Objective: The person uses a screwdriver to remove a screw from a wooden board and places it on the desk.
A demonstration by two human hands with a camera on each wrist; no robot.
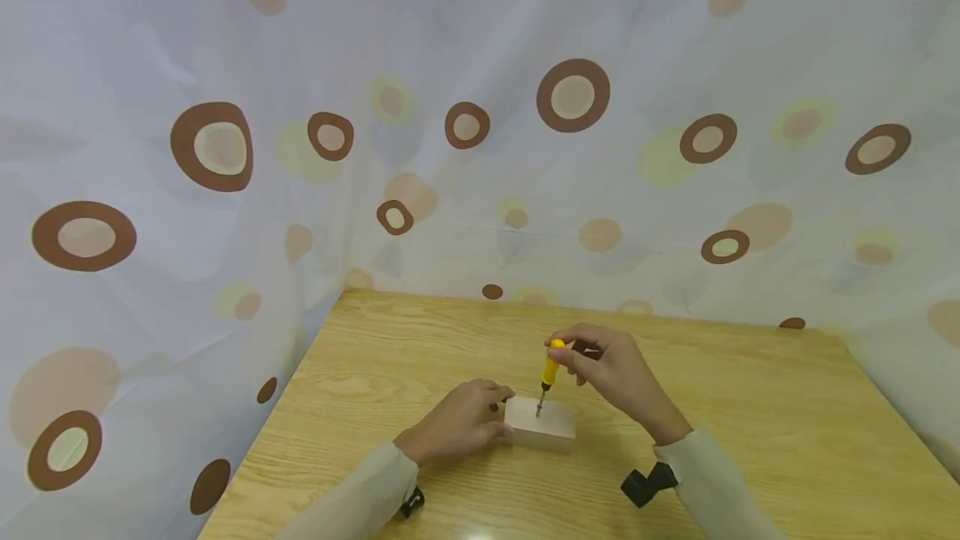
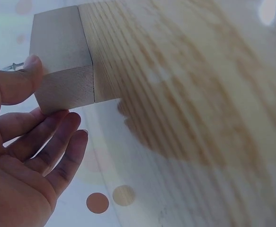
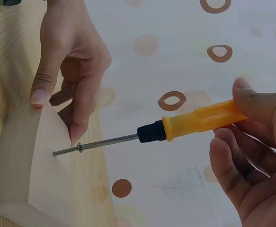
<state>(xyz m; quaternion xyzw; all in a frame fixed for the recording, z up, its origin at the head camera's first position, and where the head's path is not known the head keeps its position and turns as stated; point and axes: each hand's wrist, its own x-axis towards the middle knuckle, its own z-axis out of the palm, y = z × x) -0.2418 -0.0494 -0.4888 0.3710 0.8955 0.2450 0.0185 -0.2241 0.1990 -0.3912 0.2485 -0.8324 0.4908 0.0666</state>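
At the left, the person's left hand (image 1: pixel 459 422) grips the near-left end of the wooden block (image 1: pixel 558 422), thumb at 1 corner and fingertips at the opposite side, the grasp only partly closed and the palm clear of the wood. The block lies flat on the table (image 1: pixel 405 348), between the 2 hands. That light grip probably needs firming as the turning force grows, with the fingers held to the sides, away from the screw's line.

Near the middle of the block's upper face stands 1 screw (image 3: pixel 66 151), most of its thread showing; how deep its tip sits cannot be told. The screwdriver (image 1: pixel 551 372) meets the screw's head, its shaft roughly in line with the screw but the handle leaning right in the head view. Bringing both upright would likely give a straighter drive.

At the right, the right hand (image 1: pixel 617 367) pinches the yellow handle near its top between thumb and fingers, the other fingers loosely bent. Short, even turns with steady downward pressure should suit this stage; a sideways push could tip the screw.
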